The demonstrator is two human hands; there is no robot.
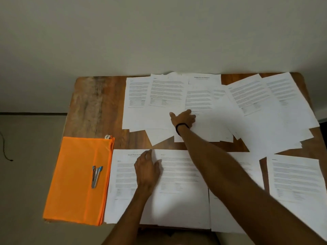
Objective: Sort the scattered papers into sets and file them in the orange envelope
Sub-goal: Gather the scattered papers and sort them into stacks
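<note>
A wooden table (99, 103) stands against a plain pale wall (159, 32).

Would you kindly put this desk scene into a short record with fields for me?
table: wooden
orange envelope: flat at the table's left near corner
stapler: lying on the orange envelope
scattered papers: overlapping along the far side
near row of sheets: side by side at the near edge
left hand: flat on the near row
right hand: resting on the scattered papers, dark band at wrist

Stapler (96, 176), wooden table (95, 103), floor cord (4, 145)
</note>
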